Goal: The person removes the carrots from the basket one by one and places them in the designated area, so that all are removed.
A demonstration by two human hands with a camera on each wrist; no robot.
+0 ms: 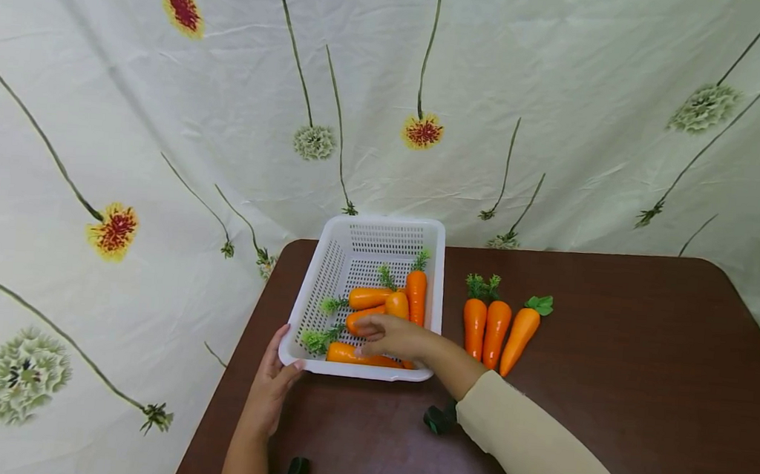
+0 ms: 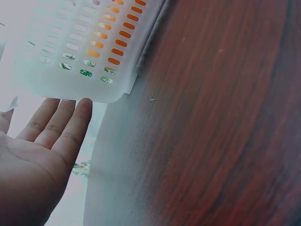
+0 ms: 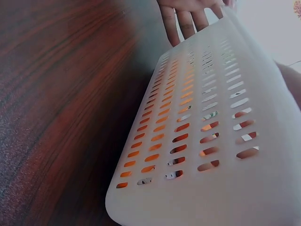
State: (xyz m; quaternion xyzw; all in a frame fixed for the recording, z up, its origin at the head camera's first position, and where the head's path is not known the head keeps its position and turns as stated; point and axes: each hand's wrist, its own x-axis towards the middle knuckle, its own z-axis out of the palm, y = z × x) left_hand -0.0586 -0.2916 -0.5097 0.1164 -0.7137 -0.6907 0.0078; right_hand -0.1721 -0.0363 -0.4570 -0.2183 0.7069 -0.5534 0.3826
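A white perforated basket (image 1: 369, 371) holds several orange carrots with green tops, among them one lying along the near side (image 1: 344, 353) and one along the right (image 1: 417, 292). At the basket's near left corner is my left hand (image 1: 269, 388), its thumb by the rim. In the left wrist view, the left hand's straight fingers (image 2: 70, 129) touch the outer wall. My right hand (image 1: 402, 339) reaches over the right rim into the basket. Its thumb and fingers are spread apart above the carrots, partly covering them. In the right wrist view, the basket wall hides this hand.
Three more carrots lie on the dark wooden table (image 1: 644, 377) to the right of the basket: one on the left (image 1: 474, 326), one in the middle (image 1: 497, 326) and one slanted (image 1: 521, 336). A flower-printed cloth (image 1: 243, 107) hangs behind the table and along its left.
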